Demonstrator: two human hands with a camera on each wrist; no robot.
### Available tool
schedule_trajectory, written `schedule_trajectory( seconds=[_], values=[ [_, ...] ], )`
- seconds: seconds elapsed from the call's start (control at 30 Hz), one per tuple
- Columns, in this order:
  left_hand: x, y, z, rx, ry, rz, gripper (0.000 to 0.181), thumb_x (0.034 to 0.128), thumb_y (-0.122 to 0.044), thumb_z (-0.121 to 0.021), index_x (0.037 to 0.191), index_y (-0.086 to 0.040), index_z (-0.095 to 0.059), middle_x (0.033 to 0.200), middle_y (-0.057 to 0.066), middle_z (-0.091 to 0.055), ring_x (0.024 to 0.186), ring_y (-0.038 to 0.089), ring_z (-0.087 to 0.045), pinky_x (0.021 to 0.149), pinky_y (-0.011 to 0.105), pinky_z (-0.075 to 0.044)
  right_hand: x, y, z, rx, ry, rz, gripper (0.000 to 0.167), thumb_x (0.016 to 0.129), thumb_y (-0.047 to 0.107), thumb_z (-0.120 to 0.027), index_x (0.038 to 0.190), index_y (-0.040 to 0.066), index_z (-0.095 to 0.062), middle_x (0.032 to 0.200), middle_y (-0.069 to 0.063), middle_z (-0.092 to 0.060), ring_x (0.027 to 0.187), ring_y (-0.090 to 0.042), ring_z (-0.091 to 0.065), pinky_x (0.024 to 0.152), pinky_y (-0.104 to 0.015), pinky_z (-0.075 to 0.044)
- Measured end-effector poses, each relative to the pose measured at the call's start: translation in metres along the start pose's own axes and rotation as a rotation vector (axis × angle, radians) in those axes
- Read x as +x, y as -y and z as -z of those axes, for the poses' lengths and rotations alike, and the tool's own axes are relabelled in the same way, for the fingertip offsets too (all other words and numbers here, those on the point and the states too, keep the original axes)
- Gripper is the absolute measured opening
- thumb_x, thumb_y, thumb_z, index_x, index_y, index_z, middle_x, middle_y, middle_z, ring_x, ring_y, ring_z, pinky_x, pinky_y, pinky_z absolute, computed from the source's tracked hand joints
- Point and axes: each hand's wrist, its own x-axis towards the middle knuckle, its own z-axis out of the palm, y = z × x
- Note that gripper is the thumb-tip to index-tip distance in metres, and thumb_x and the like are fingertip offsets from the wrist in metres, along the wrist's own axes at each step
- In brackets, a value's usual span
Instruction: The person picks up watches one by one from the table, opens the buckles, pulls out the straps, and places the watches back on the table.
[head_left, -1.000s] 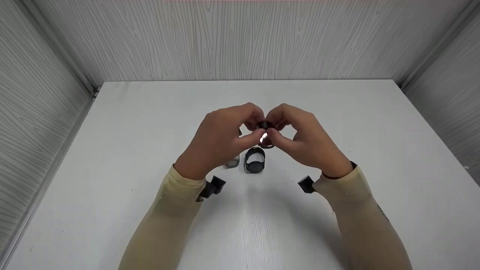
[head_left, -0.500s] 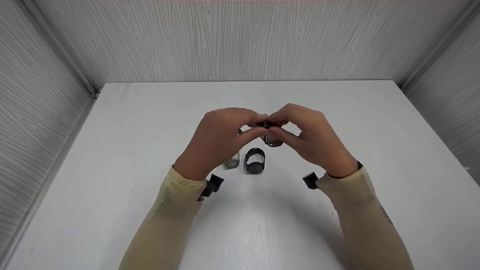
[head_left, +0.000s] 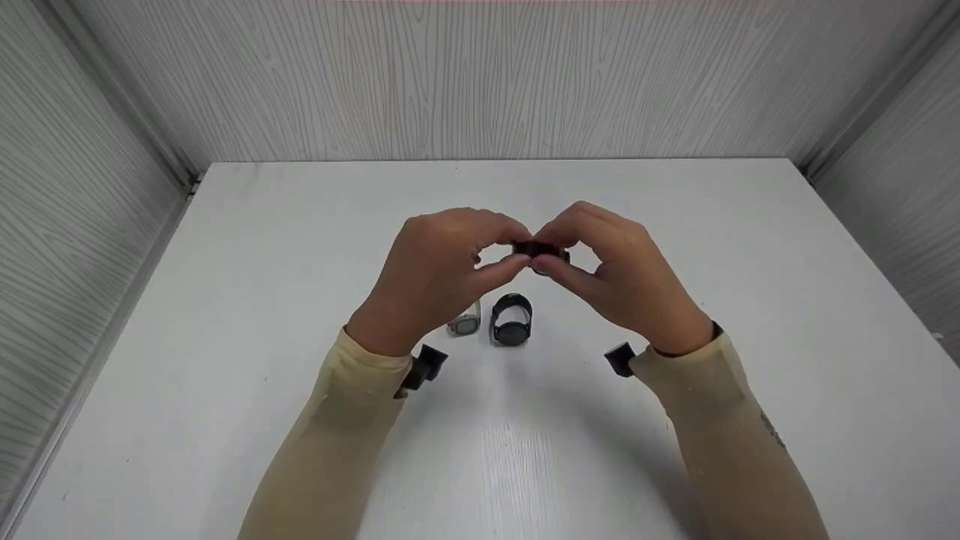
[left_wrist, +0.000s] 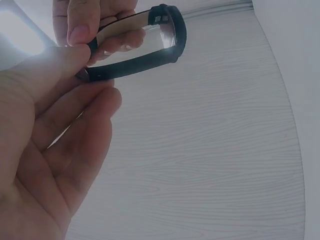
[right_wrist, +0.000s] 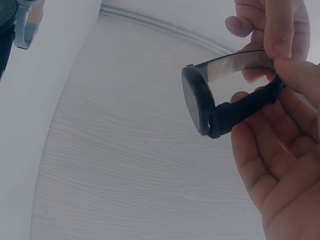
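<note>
A dark wristwatch, its strap closed in a loop, is held up between both hands. In the left wrist view its black strap stretches away from the fingertips; in the right wrist view its round dial faces away to the left. My left hand pinches the strap between thumb and forefinger. Opposite it, my right hand pinches the same part of the strap, fingertips nearly touching the left ones. The fingers cover the place where the strap ends meet.
On the white table below the hands stands a black watch. Left of it is a pale grey watch, partly behind the left hand. White wood-grain panels enclose the back and sides.
The watch has turned in the fingers: its loop hung below them, swung right, and now shows as a narrow dark band. My right hand has shifted slightly right.
</note>
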Motion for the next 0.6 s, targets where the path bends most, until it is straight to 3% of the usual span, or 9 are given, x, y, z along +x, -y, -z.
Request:
schedule_trajectory(
  seconds=[0.1, 0.27, 0.6],
  values=[
    [0.0, 0.002, -0.0011, -0.017, -0.01, -0.002, 0.009, 0.0922, -0.012, -0.077, 0.101, -0.014, -0.079, 0.095, -0.006, -0.078, 0.085, 0.006, -0.069, 0.064, 0.022, -0.052, 0.0005, -0.0004, -0.0004, -0.006, 0.004, 0.007, 0.012, 0.093, 0.003, -0.075, 0.104, 0.006, -0.071, 0.098, 0.0, -0.071, 0.087, -0.01, -0.065, 0.08, -0.027, -0.054],
    [-0.0003, 0.0023, -0.0003, -0.084, -0.004, 0.05, 0.007, 0.092, -0.012, -0.075, 0.097, -0.015, -0.079, 0.091, -0.008, -0.076, 0.083, 0.003, -0.069, 0.06, 0.021, -0.05, 0.0015, -0.0006, -0.0012, 0.012, 0.015, 0.015, 0.012, 0.094, 0.003, -0.074, 0.105, 0.007, -0.072, 0.097, 0.001, -0.07, 0.087, -0.009, -0.063, 0.081, -0.025, -0.053],
    [0.0017, -0.0007, -0.0038, -0.21, -0.022, 0.111, 0.006, 0.092, -0.011, -0.072, 0.094, -0.014, -0.077, 0.09, -0.007, -0.073, 0.085, 0.004, -0.065, 0.062, 0.022, -0.052, 0.0021, -0.0063, -0.0008, 0.175, 0.015, -0.003, 0.017, 0.092, -0.006, -0.074, 0.105, 0.002, -0.067, 0.096, -0.002, -0.071, 0.084, -0.012, -0.065, 0.08, -0.029, -0.055]
  ],
)
